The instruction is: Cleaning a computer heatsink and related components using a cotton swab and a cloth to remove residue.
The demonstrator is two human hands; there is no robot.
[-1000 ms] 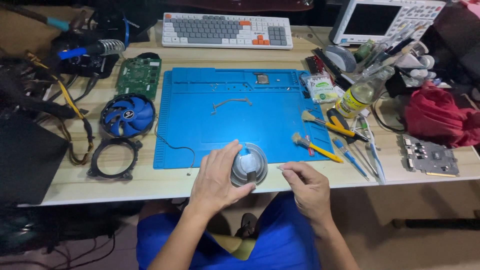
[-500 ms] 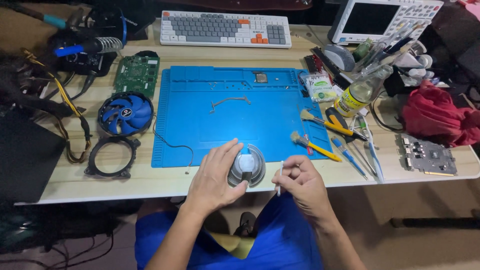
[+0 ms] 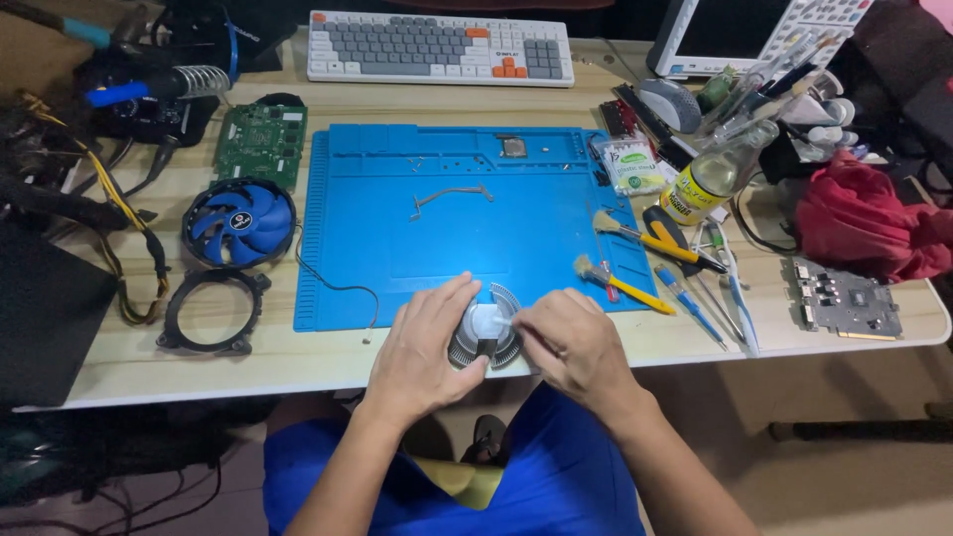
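My left hand grips a round finned metal heatsink at the near edge of the blue work mat. My right hand pinches a small white piece and presses it on the heatsink's pale centre. Both hands cover much of the heatsink, so only its centre and some fins show.
A blue fan and a black fan frame lie left of the mat, a green circuit board beyond them. Brushes and screwdrivers, a glass bottle, a red cloth and a keyboard are around.
My right hand has moved left from beside the heatsink onto its centre with the white piece. The left hand keeps its hold.
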